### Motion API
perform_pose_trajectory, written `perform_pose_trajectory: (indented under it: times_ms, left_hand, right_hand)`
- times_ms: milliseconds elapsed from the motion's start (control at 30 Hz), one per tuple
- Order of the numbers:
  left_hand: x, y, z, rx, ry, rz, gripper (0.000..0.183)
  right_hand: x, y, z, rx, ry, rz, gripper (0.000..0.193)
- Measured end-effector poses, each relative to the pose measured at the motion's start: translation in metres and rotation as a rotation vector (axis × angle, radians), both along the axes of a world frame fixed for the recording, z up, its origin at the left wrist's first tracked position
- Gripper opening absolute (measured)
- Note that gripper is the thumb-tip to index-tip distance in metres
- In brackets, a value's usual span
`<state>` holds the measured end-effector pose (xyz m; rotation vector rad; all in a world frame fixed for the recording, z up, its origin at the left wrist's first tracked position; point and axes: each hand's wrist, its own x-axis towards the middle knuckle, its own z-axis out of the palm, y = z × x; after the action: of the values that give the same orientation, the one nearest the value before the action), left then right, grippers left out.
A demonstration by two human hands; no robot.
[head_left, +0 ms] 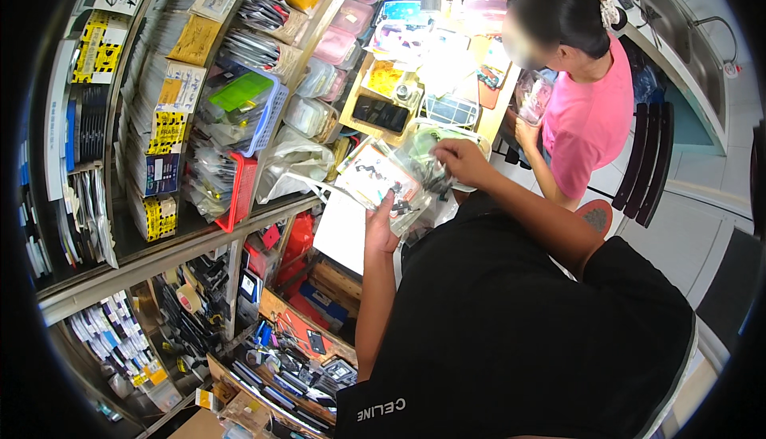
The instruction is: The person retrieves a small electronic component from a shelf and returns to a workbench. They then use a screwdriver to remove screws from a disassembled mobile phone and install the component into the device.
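My left hand (381, 229) grips the near edge of a shallow whitish tray (363, 156), thumb on top. Small dark parts and a few red ones (381, 174) are scattered over it. To its right, my right hand (463, 161) reaches in with its fingers bent together above a clear plastic container (423, 142) holding dark small parts (435, 180). Whether a part is pinched between those fingertips is too small to tell. Crumpled clear plastic (423, 220) lies just under the tray and container.
A person in a pink top (594, 112) sits at the right, holding a clear bag (533, 96). A black phone (381, 114) lies on the brightly lit bench. Packed shelves (171, 232) with a red basket (237, 192) and a blue basket (270, 116) line the left.
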<state>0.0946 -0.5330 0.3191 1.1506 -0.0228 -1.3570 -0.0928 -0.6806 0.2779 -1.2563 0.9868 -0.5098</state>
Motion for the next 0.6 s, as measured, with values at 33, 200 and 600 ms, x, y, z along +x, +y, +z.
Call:
perform_pose_trajectory:
  times_ms: [33,200,600]
  left_hand:
    - [0.000,0.001,0.000,-0.015,0.005,0.011,0.044]
    - [0.004,0.003,-0.001,0.065,0.030,0.029,0.041]
    - [-0.006,0.000,0.000,0.076,0.034,-0.051,0.037]
  right_hand:
    - [-0.003,-0.007,-0.004,-0.084,0.016,-0.037,0.017]
    - [-0.020,-0.050,-0.025,-0.254,0.220,0.004,0.023]
    - [-0.013,-0.029,-0.002,-0.272,0.100,0.038,0.022]
